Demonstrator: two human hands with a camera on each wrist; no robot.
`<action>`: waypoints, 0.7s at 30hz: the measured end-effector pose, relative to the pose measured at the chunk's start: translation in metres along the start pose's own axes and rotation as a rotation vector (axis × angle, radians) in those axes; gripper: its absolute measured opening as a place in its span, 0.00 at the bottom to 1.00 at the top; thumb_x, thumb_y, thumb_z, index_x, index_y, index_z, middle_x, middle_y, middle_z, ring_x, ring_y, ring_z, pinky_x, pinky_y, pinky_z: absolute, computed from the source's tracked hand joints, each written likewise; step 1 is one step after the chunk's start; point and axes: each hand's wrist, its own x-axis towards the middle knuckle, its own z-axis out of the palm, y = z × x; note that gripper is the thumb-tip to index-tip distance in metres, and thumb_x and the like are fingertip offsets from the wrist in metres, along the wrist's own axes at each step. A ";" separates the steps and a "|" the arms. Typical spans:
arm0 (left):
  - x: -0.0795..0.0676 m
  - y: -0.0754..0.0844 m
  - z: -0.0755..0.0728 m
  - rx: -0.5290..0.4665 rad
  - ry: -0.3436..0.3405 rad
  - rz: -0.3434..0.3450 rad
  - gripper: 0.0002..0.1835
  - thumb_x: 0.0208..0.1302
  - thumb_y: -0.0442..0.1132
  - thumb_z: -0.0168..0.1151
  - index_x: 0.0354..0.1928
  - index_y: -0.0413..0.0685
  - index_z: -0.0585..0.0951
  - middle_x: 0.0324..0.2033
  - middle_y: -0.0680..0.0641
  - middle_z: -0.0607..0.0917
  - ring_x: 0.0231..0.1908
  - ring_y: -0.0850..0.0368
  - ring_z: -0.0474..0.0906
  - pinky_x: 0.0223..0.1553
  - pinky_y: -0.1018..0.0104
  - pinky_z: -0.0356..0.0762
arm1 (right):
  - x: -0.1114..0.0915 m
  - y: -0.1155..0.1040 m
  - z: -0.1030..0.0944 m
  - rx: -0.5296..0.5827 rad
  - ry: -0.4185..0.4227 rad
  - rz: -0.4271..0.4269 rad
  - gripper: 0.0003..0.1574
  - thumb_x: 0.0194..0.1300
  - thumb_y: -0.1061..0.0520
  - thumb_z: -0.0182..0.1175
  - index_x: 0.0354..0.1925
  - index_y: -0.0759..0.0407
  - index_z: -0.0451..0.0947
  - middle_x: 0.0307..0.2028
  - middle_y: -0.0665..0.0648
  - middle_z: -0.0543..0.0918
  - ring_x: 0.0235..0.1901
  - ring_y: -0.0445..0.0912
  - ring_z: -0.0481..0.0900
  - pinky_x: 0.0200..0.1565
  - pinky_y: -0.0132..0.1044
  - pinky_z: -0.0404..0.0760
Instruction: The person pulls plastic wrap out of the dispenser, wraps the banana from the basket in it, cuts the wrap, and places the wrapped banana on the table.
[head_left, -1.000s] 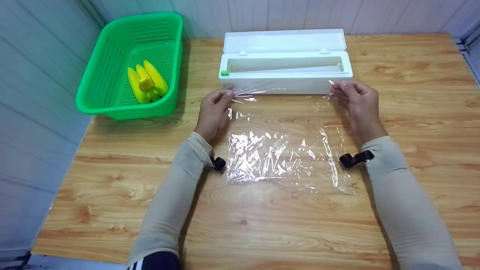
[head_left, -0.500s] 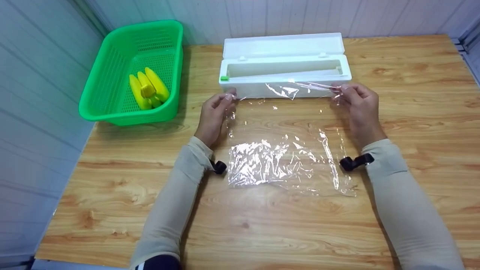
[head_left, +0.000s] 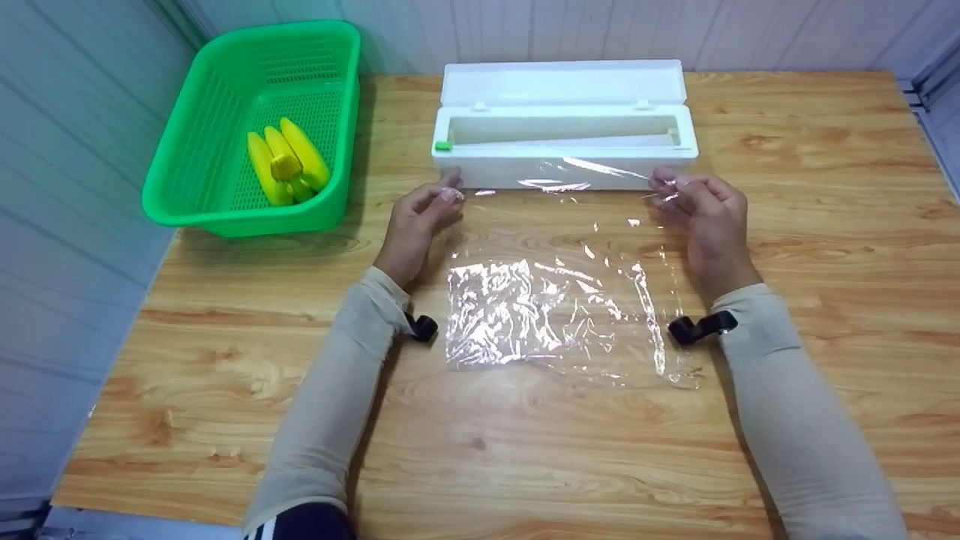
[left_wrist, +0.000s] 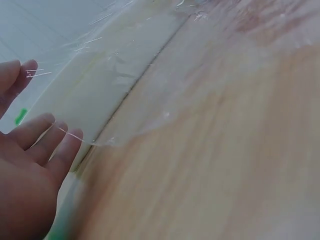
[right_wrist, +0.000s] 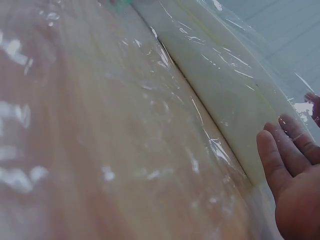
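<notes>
A sheet of clear cling film [head_left: 510,315] stretches between both hands, its near part lying wrinkled and shiny on the table. My left hand [head_left: 416,225] pinches the film's far left corner between thumb and index finger; in the left wrist view the other fingers [left_wrist: 65,150] are spread beneath it. At the far right corner, my right hand [head_left: 716,225] pinches the film, with fingers [right_wrist: 272,155] showing behind it in the right wrist view. Just beyond both hands stands a white cling film box [head_left: 562,171], its lid [head_left: 562,82] raised and a green slider [head_left: 443,146] at its left end.
A green plastic basket [head_left: 161,210] stands at the back left, holding a bunch of yellow bananas [head_left: 306,154]. The wood-grain table [head_left: 480,465] meets a pale panel wall [head_left: 555,30] behind the box. Another panel wall [head_left: 67,225] borders the left.
The film's raised far edge shifts and its glints move, while both hands keep hold of the corners in nearly the same place. The whole view tilts slightly.
</notes>
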 end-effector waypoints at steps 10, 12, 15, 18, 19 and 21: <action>-0.005 -0.004 -0.007 0.069 0.048 -0.062 0.17 0.64 0.39 0.58 0.35 0.25 0.74 0.51 0.39 0.79 0.46 0.41 0.78 0.46 0.50 0.75 | -0.003 0.001 -0.011 -0.145 -0.133 0.067 0.16 0.61 0.61 0.61 0.33 0.76 0.71 0.40 0.75 0.79 0.41 0.63 0.79 0.43 0.49 0.78; -0.006 -0.006 -0.008 0.098 0.047 -0.085 0.16 0.64 0.39 0.58 0.36 0.27 0.75 0.43 0.35 0.81 0.42 0.39 0.79 0.44 0.50 0.76 | -0.003 0.001 -0.015 -0.168 -0.169 0.096 0.15 0.61 0.62 0.60 0.31 0.75 0.70 0.38 0.74 0.80 0.36 0.62 0.81 0.38 0.49 0.79; -0.004 -0.006 -0.009 0.143 0.028 -0.103 0.14 0.63 0.40 0.59 0.37 0.31 0.78 0.35 0.33 0.82 0.37 0.38 0.80 0.40 0.51 0.78 | -0.003 -0.001 -0.018 -0.172 -0.214 0.116 0.13 0.61 0.64 0.60 0.31 0.75 0.70 0.34 0.74 0.80 0.32 0.61 0.82 0.35 0.48 0.80; -0.001 -0.004 -0.010 0.186 0.020 -0.116 0.14 0.61 0.40 0.61 0.38 0.32 0.79 0.34 0.35 0.82 0.35 0.41 0.80 0.39 0.53 0.79 | -0.001 -0.004 -0.019 -0.167 -0.246 0.118 0.11 0.60 0.66 0.60 0.33 0.76 0.70 0.31 0.73 0.80 0.30 0.60 0.82 0.32 0.46 0.81; 0.000 -0.003 -0.010 0.195 0.020 -0.127 0.14 0.60 0.40 0.62 0.38 0.32 0.79 0.34 0.35 0.82 0.34 0.42 0.80 0.38 0.54 0.79 | -0.001 -0.004 -0.020 -0.169 -0.254 0.116 0.11 0.60 0.67 0.60 0.34 0.77 0.69 0.30 0.73 0.80 0.29 0.60 0.82 0.32 0.45 0.81; 0.001 -0.001 -0.011 0.238 0.032 -0.153 0.14 0.58 0.39 0.65 0.40 0.34 0.80 0.34 0.37 0.82 0.34 0.45 0.80 0.37 0.56 0.79 | 0.000 -0.004 -0.020 -0.178 -0.262 0.114 0.12 0.59 0.68 0.60 0.35 0.78 0.69 0.29 0.73 0.80 0.28 0.59 0.82 0.30 0.44 0.81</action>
